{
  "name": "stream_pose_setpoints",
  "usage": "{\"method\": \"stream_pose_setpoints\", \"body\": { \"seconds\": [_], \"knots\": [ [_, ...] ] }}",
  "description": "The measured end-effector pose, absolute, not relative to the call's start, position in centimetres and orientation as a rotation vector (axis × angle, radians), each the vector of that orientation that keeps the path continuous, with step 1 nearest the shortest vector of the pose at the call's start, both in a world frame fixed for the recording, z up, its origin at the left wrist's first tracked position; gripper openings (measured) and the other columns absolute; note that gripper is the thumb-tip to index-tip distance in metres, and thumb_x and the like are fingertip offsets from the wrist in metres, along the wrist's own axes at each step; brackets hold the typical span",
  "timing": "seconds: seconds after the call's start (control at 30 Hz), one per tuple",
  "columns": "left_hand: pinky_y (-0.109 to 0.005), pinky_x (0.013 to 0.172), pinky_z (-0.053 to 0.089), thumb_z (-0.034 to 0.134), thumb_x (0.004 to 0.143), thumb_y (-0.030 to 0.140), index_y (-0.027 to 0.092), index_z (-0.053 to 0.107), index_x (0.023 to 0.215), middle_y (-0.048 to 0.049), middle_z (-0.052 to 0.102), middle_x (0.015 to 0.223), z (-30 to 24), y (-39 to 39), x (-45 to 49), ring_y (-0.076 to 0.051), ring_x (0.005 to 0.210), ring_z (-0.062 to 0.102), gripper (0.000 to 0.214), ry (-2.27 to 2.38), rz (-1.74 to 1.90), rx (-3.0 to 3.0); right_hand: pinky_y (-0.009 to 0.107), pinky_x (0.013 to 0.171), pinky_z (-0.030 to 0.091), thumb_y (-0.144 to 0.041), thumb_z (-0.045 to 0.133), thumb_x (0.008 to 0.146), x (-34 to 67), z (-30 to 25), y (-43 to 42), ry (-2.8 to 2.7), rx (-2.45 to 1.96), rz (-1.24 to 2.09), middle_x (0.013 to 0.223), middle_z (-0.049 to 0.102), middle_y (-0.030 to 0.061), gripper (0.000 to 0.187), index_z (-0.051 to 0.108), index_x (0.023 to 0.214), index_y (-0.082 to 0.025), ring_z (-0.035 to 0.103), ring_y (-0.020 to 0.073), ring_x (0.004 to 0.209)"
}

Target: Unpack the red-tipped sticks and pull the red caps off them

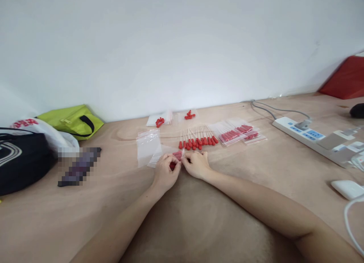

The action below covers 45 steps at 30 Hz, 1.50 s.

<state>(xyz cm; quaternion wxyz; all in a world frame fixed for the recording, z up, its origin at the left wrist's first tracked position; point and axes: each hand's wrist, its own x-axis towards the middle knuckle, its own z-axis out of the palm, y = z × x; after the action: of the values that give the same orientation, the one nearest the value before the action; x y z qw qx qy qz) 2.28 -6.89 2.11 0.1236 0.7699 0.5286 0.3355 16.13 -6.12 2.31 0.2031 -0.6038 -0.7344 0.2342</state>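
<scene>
My left hand and my right hand are close together, their fingertips pinching a small clear zip bag with red pieces inside. My fingers hide much of this bag. Just beyond my right hand lies a row of thin pale sticks with red bulb-shaped ends. Flat clear zip bags lie beyond my left hand, partly overlapping. To the right of the row, several filled bags with red-ended sticks are stacked in an overlapping pile.
Two small groups of red pieces rest on bags near the wall. On the right are a white power strip with cables and a white case. On the left stand a black bag, a lime-green bag and a blurred-out dark object.
</scene>
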Motion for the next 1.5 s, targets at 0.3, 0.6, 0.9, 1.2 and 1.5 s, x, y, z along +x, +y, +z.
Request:
{"method": "stream_pose_setpoints", "body": {
  "seconds": [0.3,0.6,0.9,1.2,1.5],
  "knots": [
    [-0.039,0.076,0.041,0.039,0.083,0.023,0.016,0.051,0.078,-0.0086,0.053,0.090,2.4,-7.5,3.0,-0.023,0.086,0.048,0.015,1.728,0.619,2.639,0.031,0.070,0.019,-0.029,0.037,0.085,16.0,2.0,-6.3,-2.037,-1.645,0.595,0.073,0.064,-0.0001,0.028,0.057,0.067,-0.019,0.051,0.0140,0.077],
    [-0.040,0.084,0.041,0.037,0.079,0.013,0.014,0.054,0.075,-0.0112,0.051,0.096,2.0,-6.4,2.5,-0.022,0.094,0.046,0.017,1.454,0.679,2.705,0.031,0.071,0.019,-0.023,0.037,0.083,16.1,2.1,-6.5,-2.110,-1.545,0.583,0.079,0.064,-0.0005,0.022,0.055,0.070,-0.019,0.052,0.0141,0.082],
    [-0.037,0.082,0.044,0.037,0.073,0.008,0.017,0.046,0.063,-0.0087,0.054,0.092,2.1,-6.1,1.9,-0.019,0.089,0.051,0.016,1.441,0.808,2.561,0.031,0.072,0.018,-0.020,0.040,0.077,16.1,2.2,-6.8,-2.142,-1.544,0.530,0.080,0.063,-0.0006,0.018,0.054,0.067,-0.017,0.051,0.0132,0.081],
    [-0.034,0.079,0.043,0.030,0.080,0.016,0.019,0.039,0.058,-0.0060,0.056,0.088,3.2,-6.1,1.1,-0.017,0.087,0.052,0.024,1.505,0.869,2.442,0.032,0.072,0.020,-0.024,0.044,0.074,17.0,2.6,-6.6,-2.111,-1.719,0.486,0.067,0.062,0.0007,0.022,0.056,0.056,-0.018,0.050,0.0142,0.071],
    [-0.030,0.074,0.042,0.031,0.085,0.027,0.019,0.045,0.067,-0.0036,0.057,0.082,3.5,-6.4,0.4,-0.016,0.080,0.053,0.024,1.426,0.847,2.351,0.031,0.073,0.018,-0.027,0.053,0.071,17.5,2.0,-6.5,-2.036,-1.539,0.427,0.066,0.060,-0.0028,0.011,0.053,0.065,-0.018,0.049,0.0121,0.071]
  ]
}}
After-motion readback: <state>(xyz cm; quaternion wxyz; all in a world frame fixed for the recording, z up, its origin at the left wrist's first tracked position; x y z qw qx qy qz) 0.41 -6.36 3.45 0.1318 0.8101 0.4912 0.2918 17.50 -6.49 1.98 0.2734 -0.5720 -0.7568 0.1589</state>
